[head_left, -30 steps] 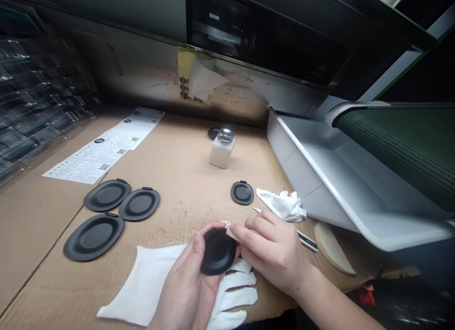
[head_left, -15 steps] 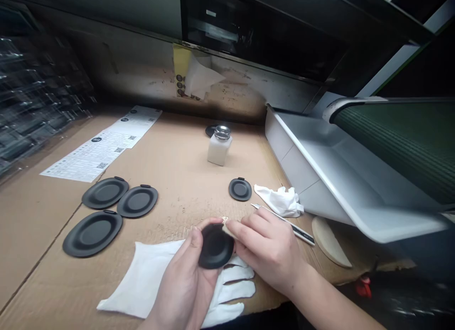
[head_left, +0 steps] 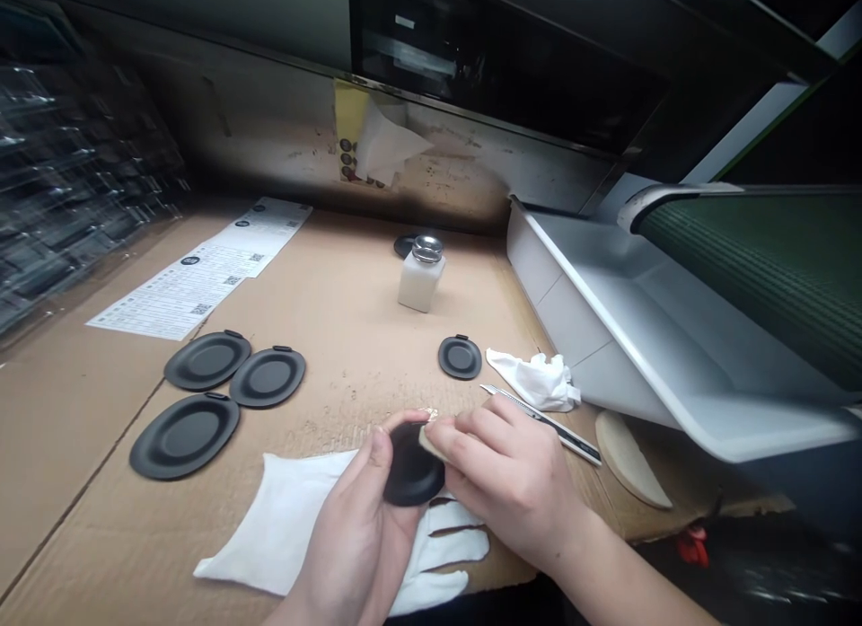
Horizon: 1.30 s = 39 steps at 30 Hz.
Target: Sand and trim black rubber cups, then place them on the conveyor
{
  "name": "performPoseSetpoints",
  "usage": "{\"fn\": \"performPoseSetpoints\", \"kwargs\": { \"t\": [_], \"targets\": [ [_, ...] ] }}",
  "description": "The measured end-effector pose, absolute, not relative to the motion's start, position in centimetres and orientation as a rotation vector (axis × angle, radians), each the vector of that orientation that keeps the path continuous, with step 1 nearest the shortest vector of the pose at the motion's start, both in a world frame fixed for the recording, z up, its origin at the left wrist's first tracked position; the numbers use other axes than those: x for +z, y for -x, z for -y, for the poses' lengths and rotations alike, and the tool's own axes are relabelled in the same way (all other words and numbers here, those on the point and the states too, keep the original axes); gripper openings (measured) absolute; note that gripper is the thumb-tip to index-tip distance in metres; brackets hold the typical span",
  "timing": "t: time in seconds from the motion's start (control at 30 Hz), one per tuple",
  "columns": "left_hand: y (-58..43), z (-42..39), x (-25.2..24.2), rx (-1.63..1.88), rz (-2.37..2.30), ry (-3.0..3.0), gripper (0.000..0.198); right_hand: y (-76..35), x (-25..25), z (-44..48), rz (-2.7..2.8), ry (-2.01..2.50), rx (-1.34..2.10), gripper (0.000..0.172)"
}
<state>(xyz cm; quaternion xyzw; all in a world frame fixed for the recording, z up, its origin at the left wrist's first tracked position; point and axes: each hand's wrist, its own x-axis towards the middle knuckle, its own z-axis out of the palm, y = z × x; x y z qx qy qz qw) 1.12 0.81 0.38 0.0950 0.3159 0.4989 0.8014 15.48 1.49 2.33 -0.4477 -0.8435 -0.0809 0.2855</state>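
Observation:
My left hand (head_left: 360,518) grips a round black plastic lid (head_left: 412,469) with a small tab, tilted up above a white glove (head_left: 269,523) that lies flat on the cardboard. My right hand (head_left: 512,473) is closed on a small beige pad (head_left: 429,442), pressed to the upper right rim of the lid; the fingers hide most of the pad. Just beyond the right hand lies a utility knife (head_left: 566,436). A beige half-round pad (head_left: 629,460) rests to its right. A similar lid (head_left: 460,357) sits ahead of my hands.
Three black lids (head_left: 185,436) lie at left, near printed label sheets (head_left: 162,303). A white pump bottle (head_left: 421,285) stands further back. A crumpled white glove (head_left: 539,379) lies beside a large pale tray (head_left: 585,348). Stacked clear plastic (head_left: 67,177) fills the far left.
The pad in my right hand has shifted slightly along the lid's rim, covering more of its upper right. The whole view has moved a little; other things stay put.

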Motion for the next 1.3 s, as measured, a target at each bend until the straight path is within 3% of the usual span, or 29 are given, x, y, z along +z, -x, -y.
{"fn": "performPoseSetpoints", "kwargs": {
  "t": [0.23, 0.5, 0.77, 1.03, 1.3],
  "targets": [
    [-1.2, -0.8, 0.3, 1.071, -0.657, -0.163, 0.03, -14.9, 0.4, 2.6, 2.189, 1.049, -0.062, 0.026],
    [-1.2, -0.9, 0.1, 1.073, -0.592, -0.161, 0.034, -17.9, 1.2, 1.0, 2.175, 1.095, 0.179, 0.03],
    [-1.1, -0.7, 0.3, 1.033, -0.644, -0.101, 0.04, -14.9, 0.4, 1.6, 2.158, 1.043, 0.042, 0.02],
    [-1.4, -0.8, -0.3, 1.051, -0.605, -0.152, 0.032, -15.6, 0.9, 1.8, 2.272, 1.106, 0.044, 0.02],
    [-1.2, -0.9, 0.2, 1.059, -0.582, -0.085, 0.037, -13.0, 1.0, -0.1, 2.239, 1.104, 0.024, 0.022]
  ]
}}
